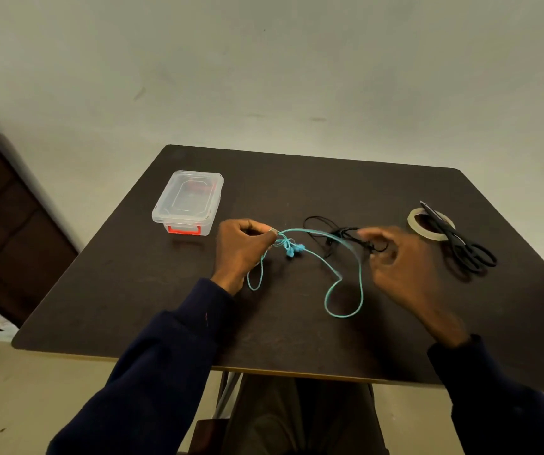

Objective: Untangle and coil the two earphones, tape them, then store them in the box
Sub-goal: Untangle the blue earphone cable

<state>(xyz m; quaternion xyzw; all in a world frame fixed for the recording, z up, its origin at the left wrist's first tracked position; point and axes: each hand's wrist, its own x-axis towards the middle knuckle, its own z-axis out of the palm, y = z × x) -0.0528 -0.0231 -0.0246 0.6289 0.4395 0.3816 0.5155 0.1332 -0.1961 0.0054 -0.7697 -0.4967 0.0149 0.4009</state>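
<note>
While the left grip pinches the teal earphone near its buds, evidently anchoring the untangling, the blurred right grip hovers by the black earphone on the counter; its closure cannot be told

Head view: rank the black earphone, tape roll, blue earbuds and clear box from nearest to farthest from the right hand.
1. black earphone: mid-table, right at the right hand's fingers.
2. tape roll: just beyond the hand, on the right side.
3. blue earbuds: left of centre, beside the left hand.
4. clear box: far left of the table.
</note>
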